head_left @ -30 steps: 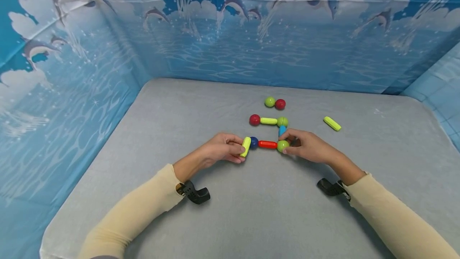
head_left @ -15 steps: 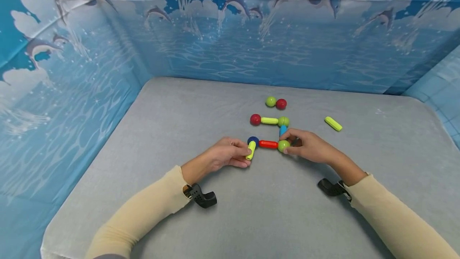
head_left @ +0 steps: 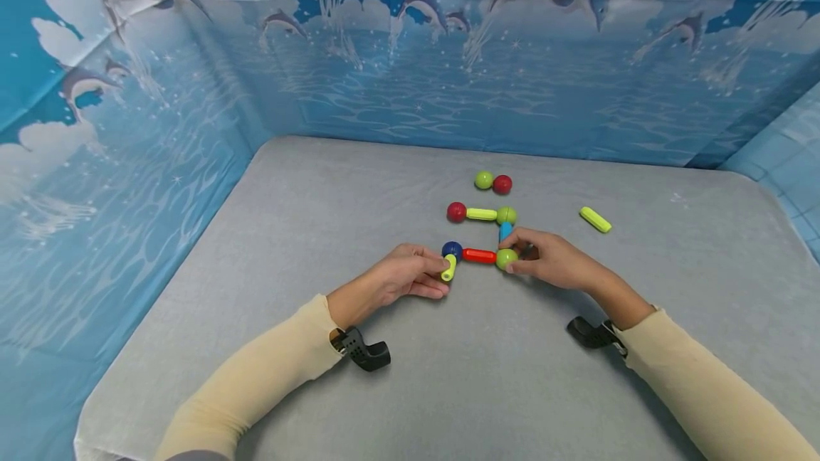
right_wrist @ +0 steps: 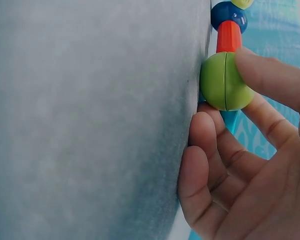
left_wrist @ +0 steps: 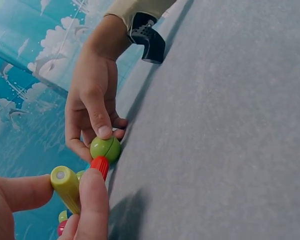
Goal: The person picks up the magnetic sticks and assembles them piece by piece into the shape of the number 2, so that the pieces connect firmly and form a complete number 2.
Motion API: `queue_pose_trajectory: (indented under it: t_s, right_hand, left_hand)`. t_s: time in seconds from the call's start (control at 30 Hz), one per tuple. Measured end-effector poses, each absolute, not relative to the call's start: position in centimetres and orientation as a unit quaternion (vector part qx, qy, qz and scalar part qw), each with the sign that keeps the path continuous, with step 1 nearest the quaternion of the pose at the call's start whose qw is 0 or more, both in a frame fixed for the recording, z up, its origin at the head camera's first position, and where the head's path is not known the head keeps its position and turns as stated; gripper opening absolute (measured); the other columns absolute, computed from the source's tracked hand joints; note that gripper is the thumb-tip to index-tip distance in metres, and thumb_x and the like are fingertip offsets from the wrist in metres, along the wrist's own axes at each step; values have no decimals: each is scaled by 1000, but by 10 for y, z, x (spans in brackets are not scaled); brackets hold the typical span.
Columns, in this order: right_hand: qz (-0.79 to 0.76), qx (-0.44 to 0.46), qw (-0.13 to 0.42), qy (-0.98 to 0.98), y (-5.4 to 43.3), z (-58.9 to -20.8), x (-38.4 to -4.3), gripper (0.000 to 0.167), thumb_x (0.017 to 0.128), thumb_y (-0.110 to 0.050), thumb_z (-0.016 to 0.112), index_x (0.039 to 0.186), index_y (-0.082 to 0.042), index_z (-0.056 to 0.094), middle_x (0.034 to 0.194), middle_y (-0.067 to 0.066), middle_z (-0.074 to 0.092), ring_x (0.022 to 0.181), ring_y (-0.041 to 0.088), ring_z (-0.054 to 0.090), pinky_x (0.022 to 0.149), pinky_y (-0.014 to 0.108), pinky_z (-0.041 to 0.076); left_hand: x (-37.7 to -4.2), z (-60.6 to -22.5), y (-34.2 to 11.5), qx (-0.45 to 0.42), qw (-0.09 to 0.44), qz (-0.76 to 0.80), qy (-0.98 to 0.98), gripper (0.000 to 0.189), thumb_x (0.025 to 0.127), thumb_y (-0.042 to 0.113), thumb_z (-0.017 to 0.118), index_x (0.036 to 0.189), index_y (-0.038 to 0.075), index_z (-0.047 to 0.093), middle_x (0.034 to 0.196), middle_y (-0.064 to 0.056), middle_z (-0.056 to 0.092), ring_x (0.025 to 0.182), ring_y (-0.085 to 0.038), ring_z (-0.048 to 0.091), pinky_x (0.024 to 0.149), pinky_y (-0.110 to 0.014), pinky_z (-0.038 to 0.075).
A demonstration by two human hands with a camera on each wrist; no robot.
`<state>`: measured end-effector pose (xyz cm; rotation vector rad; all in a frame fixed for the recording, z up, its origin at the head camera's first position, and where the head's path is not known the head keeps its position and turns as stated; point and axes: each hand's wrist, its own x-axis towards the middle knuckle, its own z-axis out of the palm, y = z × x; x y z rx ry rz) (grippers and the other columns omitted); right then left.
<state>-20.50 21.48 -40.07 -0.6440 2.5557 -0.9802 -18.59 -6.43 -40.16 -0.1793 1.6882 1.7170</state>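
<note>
My left hand [head_left: 410,274] pinches a yellow-green magnetic rod [left_wrist: 65,187] between thumb and finger. One end of the rod meets the dark blue ball [head_left: 451,249]; the other, with a grey disc in it, tilts up. A red rod [head_left: 479,256] joins that ball to a green ball [right_wrist: 215,82], which my right hand [head_left: 549,257] grips with thumb and fingers. From there a light blue rod [head_left: 505,231] runs back to another green ball [head_left: 507,215], then a yellow-green rod [head_left: 482,214] and a red ball [head_left: 457,212].
Behind the chain, a loose green ball [head_left: 483,180] and red ball [head_left: 502,184] sit side by side. Another yellow-green rod [head_left: 596,220] lies to the right. The grey cloth-covered table [head_left: 487,383] is backed by a blue dolphin-print curtain [head_left: 397,98].
My left hand has shifted slightly right and turned the yellow-green rod from the blue ball's left side to its near side, its free end now tilted up. The right hand holds its place.
</note>
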Motion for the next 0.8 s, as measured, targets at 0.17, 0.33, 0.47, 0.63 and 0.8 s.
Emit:
queue_pose_trajectory:
  t_s: [0.17, 0.33, 0.47, 0.63, 0.8]
  right_hand:
    - [-344, -226, 166, 896, 215, -400, -205, 26, 92, -18, 71, 117, -13, 63, 105, 7, 63, 94, 19, 56, 73, 29, 50]
    - [-341, -225, 165, 898, 215, -401, -205, 26, 92, -18, 71, 117, -14, 63, 105, 7, 63, 94, 19, 56, 74, 29, 50]
    - [-340, -222, 167, 898, 214, -400, -205, 27, 92, -19, 71, 117, -14, 63, 105, 7, 63, 92, 19, 56, 74, 30, 50]
    - [-340, -222, 167, 898, 214, -401, -206, 27, 92, -18, 71, 117, -14, 63, 105, 7, 63, 91, 19, 56, 73, 31, 49]
    - [-340, -222, 166, 899, 214, -401, -205, 26, 92, -18, 71, 117, -14, 63, 105, 7, 63, 92, 19, 56, 74, 30, 49]
  left_hand:
    - [-186, -401, -65, -66, 355, 660, 659, 28, 98, 12, 60, 122, -2, 58, 83, -5, 66, 65, -12, 69, 63, -23, 59]
    - [-186, -403, -67, -59, 357, 653, 665, 28, 100, 16, 57, 121, -1, 59, 85, -5, 66, 66, -13, 69, 63, -24, 59]
    - [-187, -405, -71, -47, 349, 644, 679, 25, 102, 21, 54, 114, 0, 61, 85, -5, 66, 66, -13, 70, 63, -24, 59]
    - [-188, -408, -76, -29, 332, 640, 693, 20, 101, 17, 55, 110, 0, 63, 85, -5, 67, 65, -12, 69, 62, -24, 59]
    - [-186, -407, -75, -20, 345, 649, 678, 21, 99, 12, 57, 115, -2, 61, 83, -5, 69, 66, -12, 70, 64, -25, 59]
